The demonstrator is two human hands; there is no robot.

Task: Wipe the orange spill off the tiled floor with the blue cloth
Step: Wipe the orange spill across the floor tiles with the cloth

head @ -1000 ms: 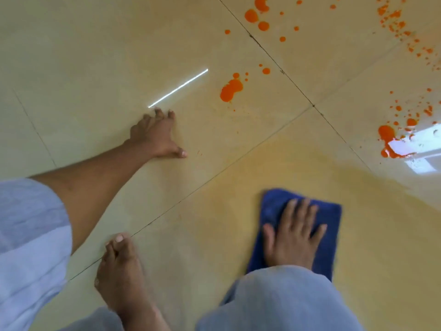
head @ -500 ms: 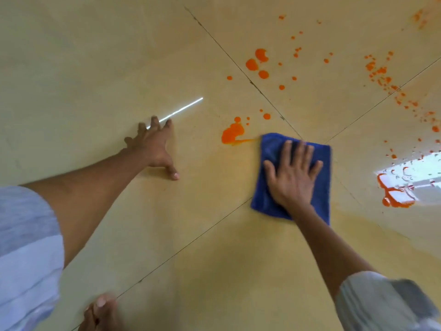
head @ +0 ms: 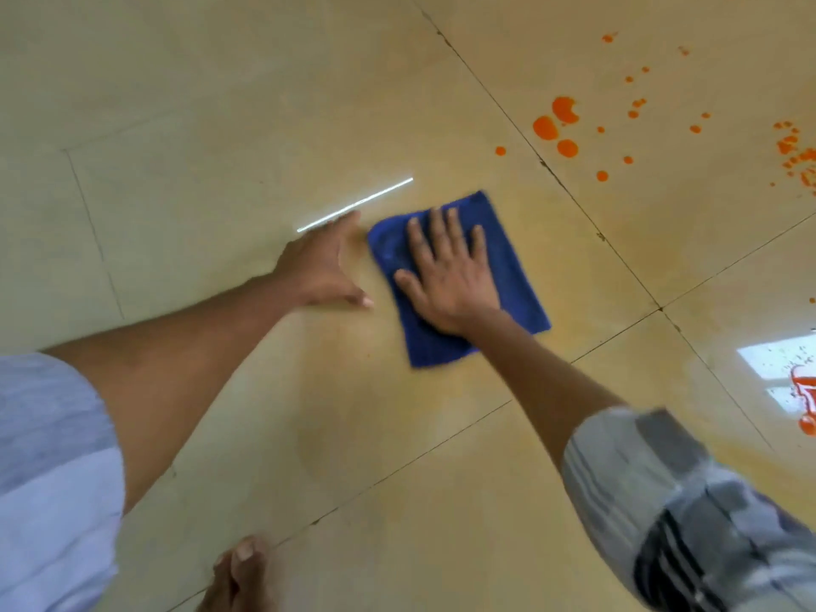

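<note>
Floor: glossy beige tiled floor [head: 185, 103] with dark grout lines; a hazy yellow-orange film lies over the tiles near the cloth and toward the lower right.
Cloth: the blue cloth [head: 516, 276] lies flat on the floor, folded to a rough rectangle, just right of the left hand and left of the diagonal grout line.
Right hand: the right hand [head: 450, 276] presses palm-down on the cloth, fingers straight and spread, not curled round it.
Left hand: the left hand [head: 322, 267] rests flat on the bare tile as a prop, fingers extended, close beside the cloth's left edge but apart from it.
Just changed: half a second ago the cloth sat further right, with a fat orange blot at its left edge; the cloth now covers that spot and the blot is no longer visible, so the sweep leftward seems to have taken it up or smeared it thin.
Spill left: large orange drops [head: 556, 125] past the grout line above right, a scatter of fine spots [head: 795, 161] at the right edge, and a puddle [head: 808, 408] by the bright window reflection at far right.
Progress: judged partway; the near patch looks handled, the far tiles are untouched.
Next: probably carry the cloth up and right across the grout line to the big drops.
Risk: the film suggests the cloth is spreading colour as much as lifting it.
Also seen: a bare foot [head: 238, 576] at the bottom edge.
</note>
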